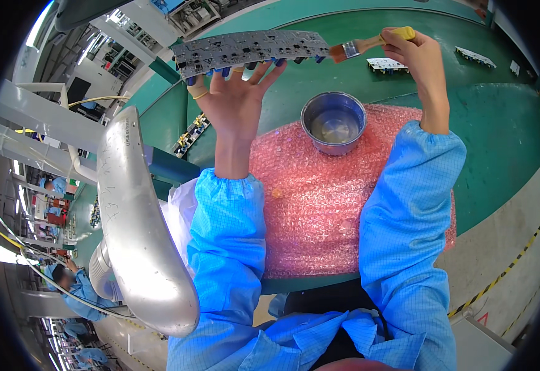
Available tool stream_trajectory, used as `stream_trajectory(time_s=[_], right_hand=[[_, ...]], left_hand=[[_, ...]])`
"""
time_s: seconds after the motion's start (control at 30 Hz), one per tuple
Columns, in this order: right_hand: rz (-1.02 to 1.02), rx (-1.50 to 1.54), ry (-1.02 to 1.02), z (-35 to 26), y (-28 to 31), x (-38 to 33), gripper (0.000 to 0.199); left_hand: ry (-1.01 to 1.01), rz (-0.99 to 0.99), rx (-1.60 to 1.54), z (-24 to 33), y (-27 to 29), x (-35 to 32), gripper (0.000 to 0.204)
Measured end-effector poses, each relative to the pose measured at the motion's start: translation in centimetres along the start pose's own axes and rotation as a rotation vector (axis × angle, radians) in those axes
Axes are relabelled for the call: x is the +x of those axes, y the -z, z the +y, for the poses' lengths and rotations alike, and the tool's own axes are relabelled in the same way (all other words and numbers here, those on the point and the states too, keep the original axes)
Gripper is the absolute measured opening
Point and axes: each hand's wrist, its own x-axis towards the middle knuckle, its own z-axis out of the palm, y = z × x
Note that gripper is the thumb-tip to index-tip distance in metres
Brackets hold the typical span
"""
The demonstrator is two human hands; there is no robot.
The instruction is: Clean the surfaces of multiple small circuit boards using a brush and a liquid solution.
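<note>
My left hand (236, 102) holds up a long grey circuit board (251, 51) from below, its fingers spread along the underside among blue and black components. In my right hand (415, 59) is a paint brush (369, 43) with a wooden, yellow-ended handle, pinched between the fingers. The brown bristles are at the board's right end; whether they touch it I cannot tell. Below and between my hands stands a round metal bowl (334, 148) with clear liquid in it. The bowl rests on a sheet of pink bubble wrap (313, 216).
More circuit boards lie on the green table: one (388, 65) behind my right hand, another (475, 57) at the far right, a third (191, 135) left of my left wrist. A silver lamp-like hood (140, 229) stands close by my left arm. Co-workers (75, 287) sit farther left.
</note>
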Motion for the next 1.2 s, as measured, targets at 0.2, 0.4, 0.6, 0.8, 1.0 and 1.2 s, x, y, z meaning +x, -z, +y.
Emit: stream_trajectory(time_s=[0.2,0.4,0.6,0.8,1.0,1.2], right_hand=[[0.103,-0.042,0.122,-0.5,0.3,0.1,0.025],[0.118,-0.007,0.194,-0.4,0.1,0.1,0.026],[0.102,-0.118,0.185,-0.4,-0.1,0.0,0.025],[0.074,-0.163,0.223,-0.4,-0.2,-0.1,0.025],[0.084,-0.228,0.215,-1.1,-0.8,-0.6,0.024],[0.040,-0.169,0.264,-1.1,-1.6,-0.6,0.023]], left_hand=[[0.029,0.051,-0.100,0.0,3.2,1.4,0.072],[0.175,0.284,-0.183,-2.3,8.7,2.2,0.074],[0.467,0.220,-0.147,-4.9,13.4,2.1,0.074],[0.225,0.161,1.273,-2.2,19.7,3.2,0.035],[-0.158,0.360,1.889,-0.1,21.1,3.2,0.037],[-0.071,0.321,2.187,-0.1,23.5,2.8,0.063]])
